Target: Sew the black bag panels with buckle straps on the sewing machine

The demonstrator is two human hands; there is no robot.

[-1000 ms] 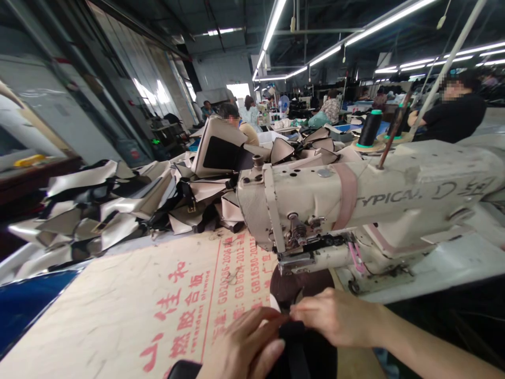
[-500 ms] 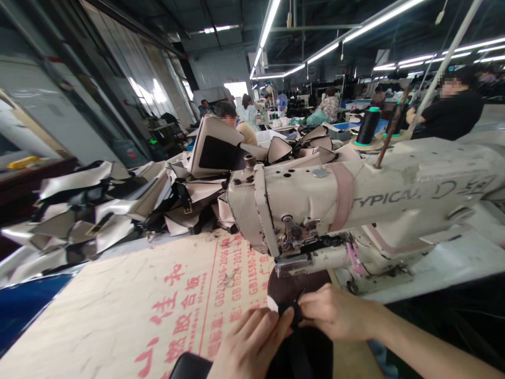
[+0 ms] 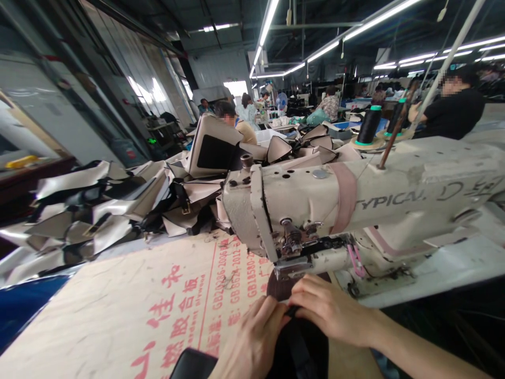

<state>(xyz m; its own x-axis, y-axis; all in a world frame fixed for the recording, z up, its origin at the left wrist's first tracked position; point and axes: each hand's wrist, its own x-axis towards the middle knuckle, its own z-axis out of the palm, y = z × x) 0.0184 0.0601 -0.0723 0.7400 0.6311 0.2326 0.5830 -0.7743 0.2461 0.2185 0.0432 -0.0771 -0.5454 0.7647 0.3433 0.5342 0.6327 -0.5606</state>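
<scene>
My left hand (image 3: 254, 334) and my right hand (image 3: 325, 308) meet just in front of the sewing machine's (image 3: 292, 205) head. The fingers of both are closed, pinching a black strap (image 3: 302, 347) between them. Below the hands the strap runs down over black material, whose full shape is hidden. A dark brown rounded piece (image 3: 278, 289) lies under the machine's needle area, partly covered by my right hand. Beside my left forearm is the corner of a black flat object (image 3: 193, 364).
A plywood board (image 3: 118, 310) with red print covers the table on the left. Behind it lies a heap of beige and black bag pieces (image 3: 114, 202). Black thread spools (image 3: 369, 126) stand behind the machine. A person in black (image 3: 453, 113) is at the right; others work farther back.
My right hand has moved slightly left and up, closer to my left hand. My left hand has turned, its fingers now drawn in around the strap.
</scene>
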